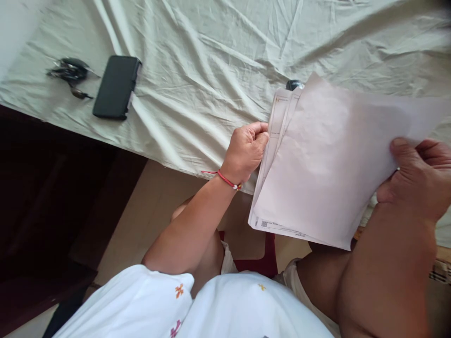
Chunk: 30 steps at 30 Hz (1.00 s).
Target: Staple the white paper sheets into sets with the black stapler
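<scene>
My left hand, with a red string bracelet at the wrist, pinches the left edge of several printed paper sheets. A blank-faced top sheet lies askew over them, so print shows only along the left and lower margins. On the right, my right hand grips the right edge of the papers, its thumb on top and the other fingers partly hidden. The papers are held over the table's front edge. Just behind their upper edge a small dark object shows in part; its kind is hidden.
A wrinkled pale cloth covers the table. At the left lie a black rectangular case or phone and a dark bunch that looks like keys. Below the table edge, part of a red seat shows between my legs.
</scene>
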Each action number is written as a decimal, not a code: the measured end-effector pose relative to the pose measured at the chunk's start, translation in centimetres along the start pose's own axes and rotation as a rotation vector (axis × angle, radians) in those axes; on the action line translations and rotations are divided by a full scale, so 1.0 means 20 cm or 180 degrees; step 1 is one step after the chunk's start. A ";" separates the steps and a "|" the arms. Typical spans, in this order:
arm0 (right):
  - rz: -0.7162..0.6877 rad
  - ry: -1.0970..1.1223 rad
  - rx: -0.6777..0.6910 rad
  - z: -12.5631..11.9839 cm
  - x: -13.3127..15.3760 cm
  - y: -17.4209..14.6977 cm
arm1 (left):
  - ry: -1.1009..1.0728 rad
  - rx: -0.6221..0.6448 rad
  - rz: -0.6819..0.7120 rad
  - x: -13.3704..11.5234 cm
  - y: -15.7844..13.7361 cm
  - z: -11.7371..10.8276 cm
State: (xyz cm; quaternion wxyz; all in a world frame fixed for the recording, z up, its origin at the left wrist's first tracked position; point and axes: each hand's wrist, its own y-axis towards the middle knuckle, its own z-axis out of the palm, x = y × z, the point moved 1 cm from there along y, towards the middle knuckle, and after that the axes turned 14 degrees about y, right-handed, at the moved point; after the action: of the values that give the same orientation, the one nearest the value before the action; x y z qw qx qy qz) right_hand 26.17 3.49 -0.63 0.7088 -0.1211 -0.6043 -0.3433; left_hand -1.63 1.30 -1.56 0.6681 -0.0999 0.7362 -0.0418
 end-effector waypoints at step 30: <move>-0.0287 0.0076 0.0259 -0.01 -0.02 0.00 | -0.0043 -0.0125 0.0017 0.01 0.00 0.00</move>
State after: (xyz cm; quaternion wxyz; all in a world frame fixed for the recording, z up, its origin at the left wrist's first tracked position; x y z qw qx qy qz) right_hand 26.27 3.61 -1.08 0.7041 -0.0608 -0.6141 -0.3514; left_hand -1.72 1.29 -1.79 0.6710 -0.1114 0.7326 -0.0248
